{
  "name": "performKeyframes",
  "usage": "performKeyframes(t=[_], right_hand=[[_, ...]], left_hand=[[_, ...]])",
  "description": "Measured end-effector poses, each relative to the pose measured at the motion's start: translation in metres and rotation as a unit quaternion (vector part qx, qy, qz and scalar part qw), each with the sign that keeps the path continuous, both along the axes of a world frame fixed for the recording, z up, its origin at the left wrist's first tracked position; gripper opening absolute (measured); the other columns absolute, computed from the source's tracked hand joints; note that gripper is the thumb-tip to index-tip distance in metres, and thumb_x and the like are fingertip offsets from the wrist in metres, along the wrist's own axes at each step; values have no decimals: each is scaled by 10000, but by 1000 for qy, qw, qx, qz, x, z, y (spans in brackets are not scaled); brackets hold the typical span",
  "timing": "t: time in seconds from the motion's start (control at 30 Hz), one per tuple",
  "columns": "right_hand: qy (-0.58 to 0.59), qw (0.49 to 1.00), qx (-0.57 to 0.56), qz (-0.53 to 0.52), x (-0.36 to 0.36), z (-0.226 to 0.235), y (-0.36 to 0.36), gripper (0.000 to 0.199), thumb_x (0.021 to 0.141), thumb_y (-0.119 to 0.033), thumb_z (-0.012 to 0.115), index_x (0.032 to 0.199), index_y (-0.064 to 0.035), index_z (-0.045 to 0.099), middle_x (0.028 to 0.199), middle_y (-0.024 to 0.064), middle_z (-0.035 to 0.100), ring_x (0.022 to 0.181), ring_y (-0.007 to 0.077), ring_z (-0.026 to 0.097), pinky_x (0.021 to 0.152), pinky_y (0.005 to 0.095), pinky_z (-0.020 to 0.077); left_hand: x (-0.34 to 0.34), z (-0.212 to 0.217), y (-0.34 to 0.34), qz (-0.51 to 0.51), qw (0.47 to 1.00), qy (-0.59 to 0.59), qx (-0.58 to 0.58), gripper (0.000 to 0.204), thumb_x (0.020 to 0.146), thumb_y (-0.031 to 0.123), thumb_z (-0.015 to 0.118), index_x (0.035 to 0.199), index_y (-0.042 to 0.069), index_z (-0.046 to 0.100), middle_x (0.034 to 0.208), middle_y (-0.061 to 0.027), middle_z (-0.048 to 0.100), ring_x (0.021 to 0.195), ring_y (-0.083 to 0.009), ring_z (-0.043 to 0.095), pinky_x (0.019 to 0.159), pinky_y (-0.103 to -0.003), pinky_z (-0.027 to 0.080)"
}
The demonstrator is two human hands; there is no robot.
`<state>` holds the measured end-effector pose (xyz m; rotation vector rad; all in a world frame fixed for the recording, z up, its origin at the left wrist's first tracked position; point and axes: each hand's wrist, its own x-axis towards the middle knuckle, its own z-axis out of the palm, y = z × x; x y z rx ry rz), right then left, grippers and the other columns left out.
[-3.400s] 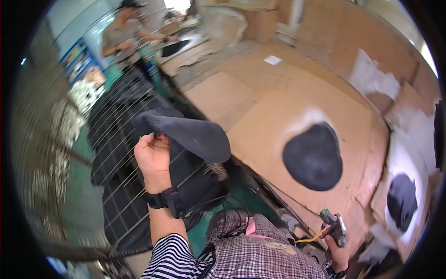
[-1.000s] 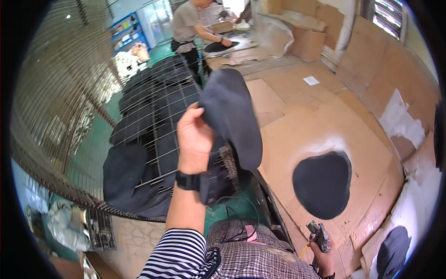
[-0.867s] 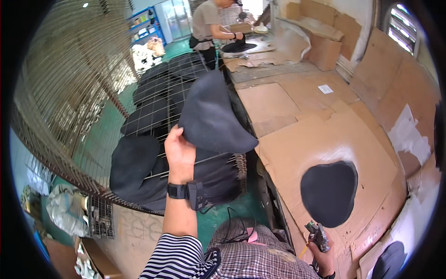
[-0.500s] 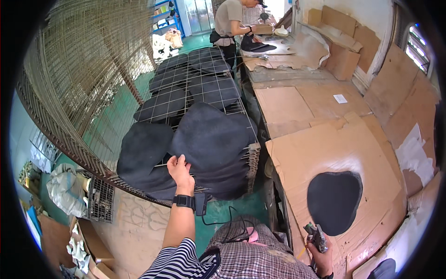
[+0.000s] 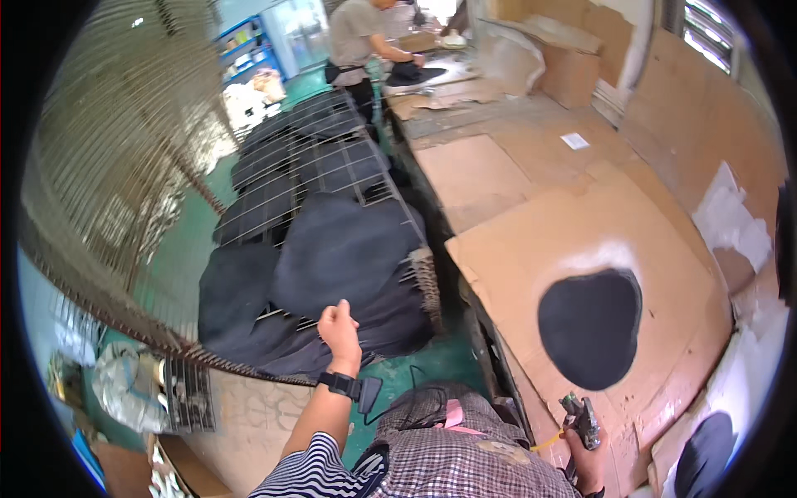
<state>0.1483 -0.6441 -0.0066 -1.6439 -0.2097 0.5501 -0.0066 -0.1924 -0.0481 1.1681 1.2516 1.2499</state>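
My left hand (image 5: 339, 334) is closed at the near edge of a black rounded sheet (image 5: 336, 249), which lies on top of a wire rack (image 5: 415, 224). What its fingers hold, if anything, is hidden. My right hand (image 5: 588, 455) grips a spray gun (image 5: 584, 422) with a yellow hose (image 5: 548, 441), low at the bench's near side. Just beyond the gun, another black rounded sheet (image 5: 589, 330) lies flat on brown cardboard (image 5: 515, 241), with a whitish haze on the cardboard around its far edge.
More black sheets (image 5: 257, 203) cover the rack, which has a raised wire frame (image 5: 124, 166) at its left. Farther along the bench a co-worker (image 5: 353, 46) handles a dark piece (image 5: 411, 73). A white sack (image 5: 129, 386) stands on the floor at left.
My view has shifted, so the rack and bench sit farther left. My left hand has moved right along the black sheet's near edge. My right hand keeps the spray gun.
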Motion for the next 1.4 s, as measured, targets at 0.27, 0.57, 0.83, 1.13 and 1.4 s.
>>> performKeyframes(t=[0.27, 0.57, 0.83, 1.13, 1.4], right_hand=[[-36, 991, -5, -132, -15, 65, -33, 412, 825, -23, 622, 1217, 4, 499, 917, 35, 595, 824, 114, 581, 763, 264, 496], [22, 975, 6, -223, -92, 97, -53, 439, 807, -74, 677, 1202, 16, 508, 885, 57, 619, 735, 121, 601, 684, 263, 504], [-55, 924, -51, -376, -128, 127, -30, 442, 802, -99, 690, 1182, 31, 507, 883, 46, 604, 765, 109, 583, 687, 240, 486], [11, 951, 30, -307, -141, 126, 38, 508, 777, -40, 700, 1232, 40, 488, 899, 66, 626, 782, 118, 600, 718, 267, 504], [-68, 902, -18, -425, -126, 130, 45, 395, 807, -65, 653, 1157, 36, 501, 826, 48, 598, 740, 126, 598, 692, 258, 495]], left_hand=[[115, 0, -75, -346, 938, -31, 17, 109, 910, 130, 562, 854, 37, 570, 677, -9, 568, 572, -60, 528, 528, -205, 434], [173, -15, -84, -505, 863, 22, -4, 211, 838, 8, 550, 1048, -10, 540, 721, -19, 566, 606, -87, 553, 558, -206, 463], [204, -21, -61, -570, 821, 42, 8, 185, 834, 10, 561, 1017, -15, 562, 722, -22, 583, 600, -73, 552, 547, -192, 450], [220, -38, -41, -601, 799, 24, -16, 155, 834, -6, 552, 989, -11, 550, 707, -17, 572, 583, -73, 539, 535, -195, 437], [220, -45, -32, -624, 780, 41, -20, 131, 844, 9, 539, 975, -3, 542, 701, -16, 563, 580, -76, 534, 525, -189, 419]])
